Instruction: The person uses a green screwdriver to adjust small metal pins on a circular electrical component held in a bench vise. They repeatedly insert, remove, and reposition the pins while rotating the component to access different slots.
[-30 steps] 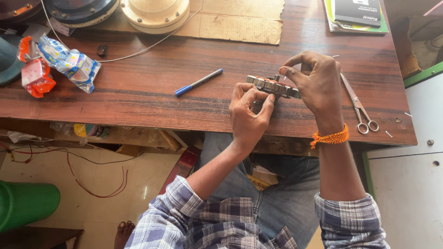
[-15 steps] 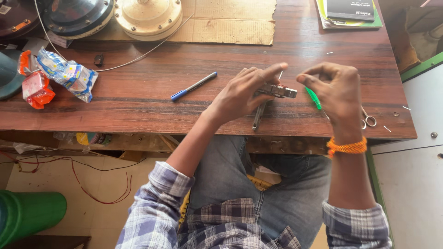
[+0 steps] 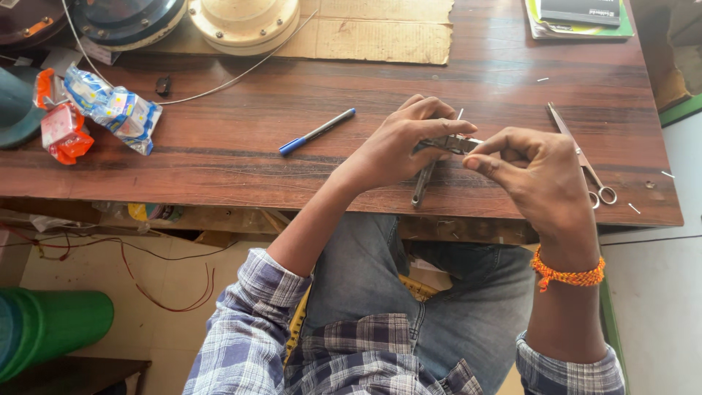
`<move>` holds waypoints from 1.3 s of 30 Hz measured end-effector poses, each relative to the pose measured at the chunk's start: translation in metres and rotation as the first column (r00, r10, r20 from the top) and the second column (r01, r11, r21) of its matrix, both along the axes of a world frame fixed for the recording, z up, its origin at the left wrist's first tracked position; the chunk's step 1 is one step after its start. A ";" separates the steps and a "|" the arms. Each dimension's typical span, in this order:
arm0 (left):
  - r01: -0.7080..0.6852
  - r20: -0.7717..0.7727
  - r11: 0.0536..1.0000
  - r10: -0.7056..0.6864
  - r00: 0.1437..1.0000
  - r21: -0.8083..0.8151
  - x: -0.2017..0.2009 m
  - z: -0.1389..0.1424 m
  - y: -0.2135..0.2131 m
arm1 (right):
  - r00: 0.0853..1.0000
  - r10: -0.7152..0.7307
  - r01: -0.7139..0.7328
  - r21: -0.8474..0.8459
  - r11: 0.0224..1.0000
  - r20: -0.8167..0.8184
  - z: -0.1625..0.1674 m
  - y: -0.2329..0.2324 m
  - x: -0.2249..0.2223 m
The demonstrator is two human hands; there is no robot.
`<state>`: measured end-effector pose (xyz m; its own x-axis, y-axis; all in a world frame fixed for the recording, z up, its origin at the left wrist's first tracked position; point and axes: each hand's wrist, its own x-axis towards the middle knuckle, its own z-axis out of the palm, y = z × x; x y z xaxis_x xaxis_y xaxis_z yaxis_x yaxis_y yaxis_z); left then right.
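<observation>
left hand closed around small metal tool at desk front edge. right hand pinched shut at tool's tip, contents hidden. scissors right of tool, pen left. work looks midway, unfinished.

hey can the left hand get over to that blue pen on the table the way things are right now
Probably yes. The blue pen lies on bare wood of the table just left of the left hand, with nothing between them. But that hand is holding the small metal part and would likely have to let go first.
</observation>
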<state>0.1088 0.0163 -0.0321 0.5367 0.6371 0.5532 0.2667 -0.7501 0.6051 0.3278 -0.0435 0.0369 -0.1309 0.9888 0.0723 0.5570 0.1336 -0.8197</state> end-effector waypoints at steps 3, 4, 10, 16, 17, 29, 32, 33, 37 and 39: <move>-0.014 -0.003 1.000 0.014 1.000 0.013 -0.001 0.000 0.000 | 0.994 0.031 -0.036 0.043 0.998 0.107 -0.009 -0.005 -0.008; -0.008 0.009 1.000 0.008 1.000 0.008 -0.002 0.000 0.000 | 0.989 0.043 -0.052 0.062 0.997 0.138 -0.015 -0.007 -0.012; 0.030 0.009 0.984 -0.032 0.999 0.177 -0.011 -0.004 -0.005 | 0.980 0.009 -0.079 0.345 0.935 0.200 -0.054 -0.026 -0.036; -0.172 0.079 0.837 0.154 0.985 0.519 -0.015 -0.028 -0.020 | 0.985 0.042 -0.099 0.357 0.929 0.165 -0.041 -0.050 -0.025; -0.239 0.117 0.802 0.209 0.971 0.547 -0.011 -0.033 -0.024 | 0.986 0.023 -0.084 0.367 0.926 0.167 -0.035 -0.051 -0.022; -0.349 0.496 0.789 0.597 0.631 -0.505 0.047 -0.040 -0.068 | 0.979 -0.015 -0.094 0.510 0.855 0.205 -0.006 0.023 -0.038; -0.195 0.557 0.761 0.600 0.574 -0.619 0.048 -0.035 -0.065 | 0.985 0.011 -0.083 0.419 0.904 0.171 -0.008 0.037 -0.038; -0.131 0.584 0.754 0.595 0.552 -0.644 0.048 -0.034 -0.064 | 0.982 0.001 -0.073 0.381 0.922 0.187 -0.008 0.041 -0.037; -0.175 0.532 0.736 0.612 0.586 -0.654 0.047 -0.026 -0.066 | 0.989 0.009 -0.051 0.292 0.955 0.144 -0.014 0.047 -0.027; -0.361 0.447 0.750 0.635 0.630 -0.555 0.043 -0.021 -0.069 | 0.982 -0.066 0.027 0.215 0.976 0.177 -0.016 0.046 -0.019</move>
<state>0.1520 -0.0530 -0.0535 -0.2724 0.9221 0.2750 0.0232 -0.2794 0.9599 0.3090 0.0026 0.0213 -0.1151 0.9591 0.2586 0.7037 0.2624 -0.6603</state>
